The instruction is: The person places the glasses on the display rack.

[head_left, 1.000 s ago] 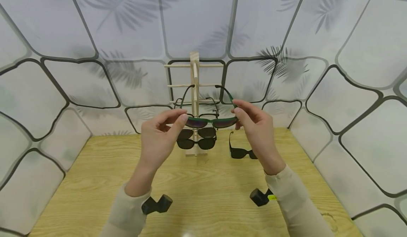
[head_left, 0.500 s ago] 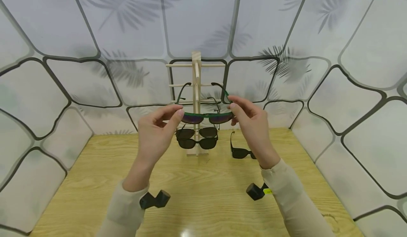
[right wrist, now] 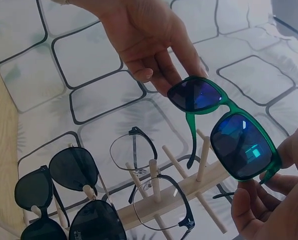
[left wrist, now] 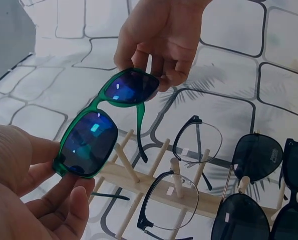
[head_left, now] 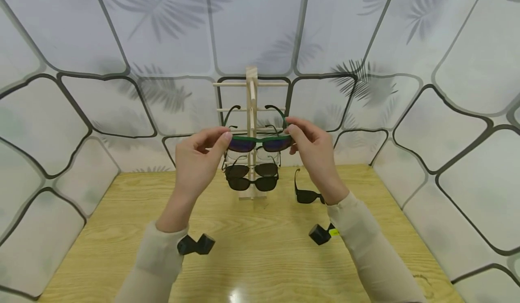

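Observation:
Green-framed sunglasses with blue-violet mirrored lenses hang between both hands, temples unfolded toward the stand. My left hand pinches one outer corner of the frame; my right hand pinches the opposite corner. Behind them rises a wooden eyewear stand with horizontal pegs. In the left wrist view, clear half-rim eyeglasses sit on the pegs just below the green pair. Farther down the stand are dark aviator-style sunglasses, then black sunglasses. Whether the green pair touches a peg I cannot tell.
Another black pair of sunglasses lies on the wooden tabletop, right of the stand and partly behind the right wrist. Patterned panels enclose the back and sides. Small black camera mounts stick out from both wrists.
Both hands have carried the green sunglasses up and slightly left, toward the stand. The clear eyeglasses below show more now. The grip on both corners stays the same.

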